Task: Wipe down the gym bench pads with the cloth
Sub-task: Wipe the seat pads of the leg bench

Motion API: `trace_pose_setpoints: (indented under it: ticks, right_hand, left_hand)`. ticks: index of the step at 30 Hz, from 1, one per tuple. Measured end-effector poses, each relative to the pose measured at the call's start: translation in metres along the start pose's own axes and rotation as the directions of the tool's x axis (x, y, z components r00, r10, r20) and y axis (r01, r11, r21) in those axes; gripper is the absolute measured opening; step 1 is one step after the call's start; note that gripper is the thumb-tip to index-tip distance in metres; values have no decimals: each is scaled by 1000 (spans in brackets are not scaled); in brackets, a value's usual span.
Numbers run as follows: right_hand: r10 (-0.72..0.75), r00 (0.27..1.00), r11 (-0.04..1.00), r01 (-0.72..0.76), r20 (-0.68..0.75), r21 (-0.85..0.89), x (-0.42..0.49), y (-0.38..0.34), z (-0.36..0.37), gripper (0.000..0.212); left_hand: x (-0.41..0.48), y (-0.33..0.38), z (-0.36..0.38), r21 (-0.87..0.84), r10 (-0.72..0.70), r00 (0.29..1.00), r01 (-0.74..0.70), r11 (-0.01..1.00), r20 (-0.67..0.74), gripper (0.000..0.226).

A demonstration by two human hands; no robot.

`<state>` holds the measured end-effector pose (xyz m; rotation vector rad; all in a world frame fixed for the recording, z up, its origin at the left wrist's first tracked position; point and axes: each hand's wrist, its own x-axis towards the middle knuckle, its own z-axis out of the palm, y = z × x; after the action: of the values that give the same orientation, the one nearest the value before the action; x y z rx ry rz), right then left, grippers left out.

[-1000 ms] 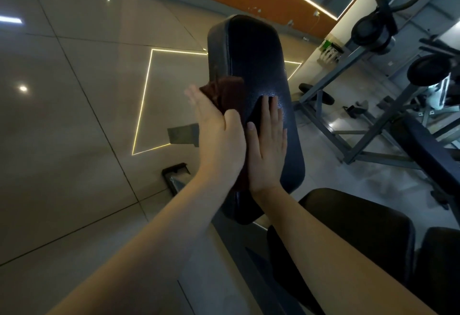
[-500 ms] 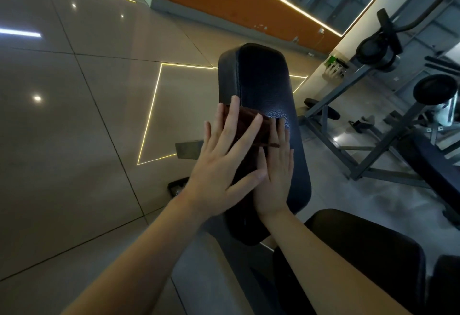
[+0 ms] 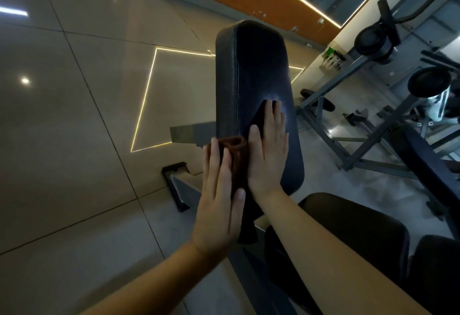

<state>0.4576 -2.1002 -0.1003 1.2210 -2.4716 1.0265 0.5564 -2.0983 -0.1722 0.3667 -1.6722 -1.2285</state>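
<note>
left hand [image 3: 219,205]: slid down to pad [image 3: 258,65] left edge | cloth [image 3: 235,153]: moved with it

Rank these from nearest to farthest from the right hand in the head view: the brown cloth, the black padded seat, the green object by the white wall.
1. Brown cloth: touching the right hand, on its left.
2. Black padded seat: lower right, near the forearm.
3. Green object: far away, upper right.

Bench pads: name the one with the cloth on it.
The upright dark padded backrest: the left hand and right hand press the brown cloth on it. The black seat pad has none.
</note>
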Motion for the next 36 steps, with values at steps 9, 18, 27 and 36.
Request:
trace_pose_setpoints:
  ticks: [9, 18, 27, 36]
  right_hand:
    - [-13, 1000, 1000, 13, -25, -5, 1, 4, 2, 56]
    - [-11, 1000, 1000, 11, -13, -9, -1, 0, -2, 61]
    - [-33, 999, 999, 33, -13, -21, -3, 1, -1, 62]
    - [-8, 1000, 999, 9, 20, -51, -3, -2, -3, 61]
  left_hand:
    - [32, 5, -2, 56, 4, 1000, -3, 998, -14, 65]
    - [154, 14, -25, 63, -3, 1000, 2, 998, 27, 62]
    - [115, 13, -17, 4, 29, 999, -29, 1000, -43, 71]
    - [102, 25, -16, 137, -32, 999, 36, 990, -33, 71]
